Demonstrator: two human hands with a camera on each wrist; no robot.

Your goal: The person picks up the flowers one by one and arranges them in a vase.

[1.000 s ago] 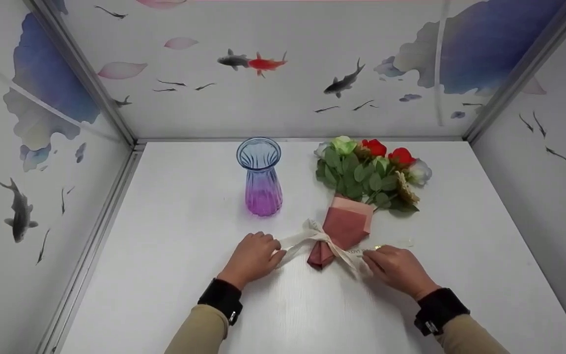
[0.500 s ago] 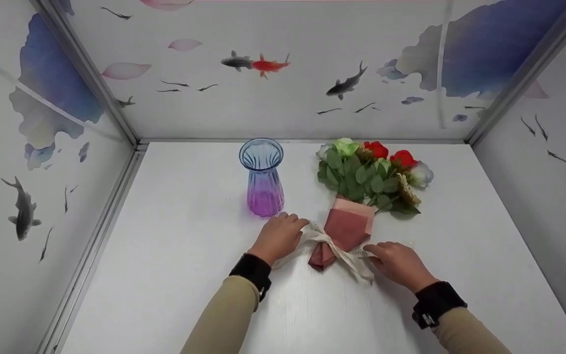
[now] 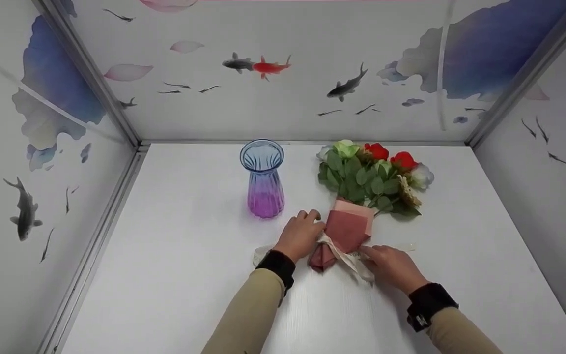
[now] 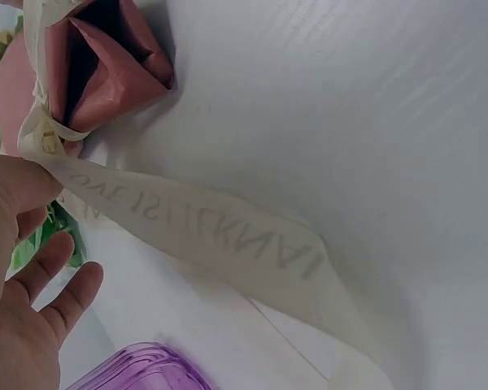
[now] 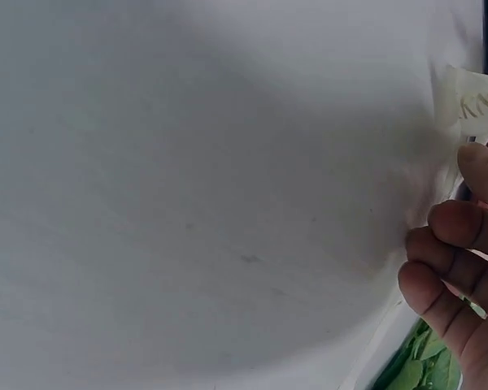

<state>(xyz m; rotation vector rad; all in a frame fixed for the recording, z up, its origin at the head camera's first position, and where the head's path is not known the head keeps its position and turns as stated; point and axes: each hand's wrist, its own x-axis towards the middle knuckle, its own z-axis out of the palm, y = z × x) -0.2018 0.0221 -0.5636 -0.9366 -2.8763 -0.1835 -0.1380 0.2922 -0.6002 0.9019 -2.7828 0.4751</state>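
Fingers, head view: left hand (image 3: 301,236) curls at the ribbon knot (image 3: 326,241) on the bouquet wrap (image 3: 344,231); right hand (image 3: 392,267) has bent fingers on a ribbon tail (image 3: 354,263), and whether they pinch it I cannot tell.
Bouquet, head view: lies on the white table (image 3: 165,255), flowers (image 3: 374,174) toward the back wall, just right of the purple-blue glass vase (image 3: 262,178).
Left wrist view: fingers (image 4: 53,280) loosely spread; printed ribbon (image 4: 203,231) runs from the wrap's pinched end (image 4: 106,69) past the palm; vase rim (image 4: 142,370) below.
Right wrist view: curled fingers (image 5: 451,272) beside a ribbon end (image 5: 472,106); green leaves (image 5: 419,370) below.
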